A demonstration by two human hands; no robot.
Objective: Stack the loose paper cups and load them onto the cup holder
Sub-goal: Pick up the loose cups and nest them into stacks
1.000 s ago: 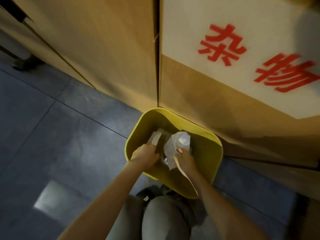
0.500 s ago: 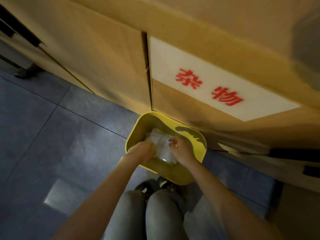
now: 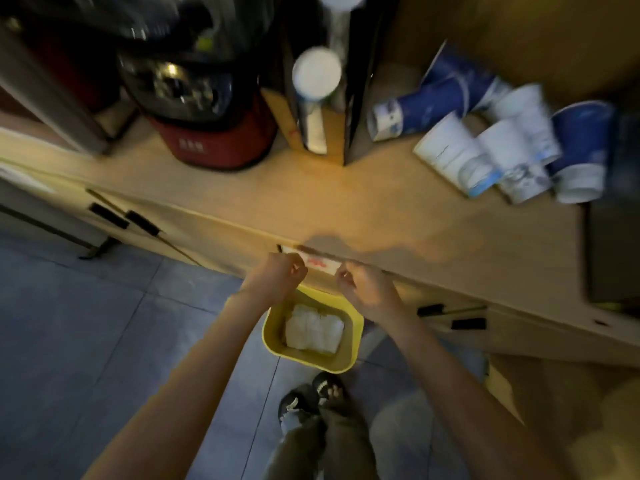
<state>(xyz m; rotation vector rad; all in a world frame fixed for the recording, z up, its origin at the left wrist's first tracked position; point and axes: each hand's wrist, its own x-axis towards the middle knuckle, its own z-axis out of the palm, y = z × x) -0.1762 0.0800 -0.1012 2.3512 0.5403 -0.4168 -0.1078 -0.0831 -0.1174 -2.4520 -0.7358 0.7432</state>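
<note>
Several loose blue-and-white paper cups (image 3: 498, 147) lie tipped over at the right end of the wooden counter (image 3: 346, 209). A tall upright cup holder (image 3: 317, 98) with a white round top stands at the counter's middle back. My left hand (image 3: 277, 277) and my right hand (image 3: 367, 285) hover close together above the yellow bin (image 3: 277, 341), just below the counter's front edge. The left hand's fingers are curled with nothing visible in them; the right hand is loosely curled, and the blur hides whether it holds anything.
The yellow bin on the grey tiled floor holds crumpled white plastic (image 3: 313, 329). A red and black appliance (image 3: 204, 109) stands at the counter's left. Cabinet doors with black handles (image 3: 467, 323) run below the counter. My shoes (image 3: 311, 396) are just behind the bin.
My hands have come up out of the bin, leaving the white plastic inside. The view has risen, so the counter top, cups and holder are now in sight.
</note>
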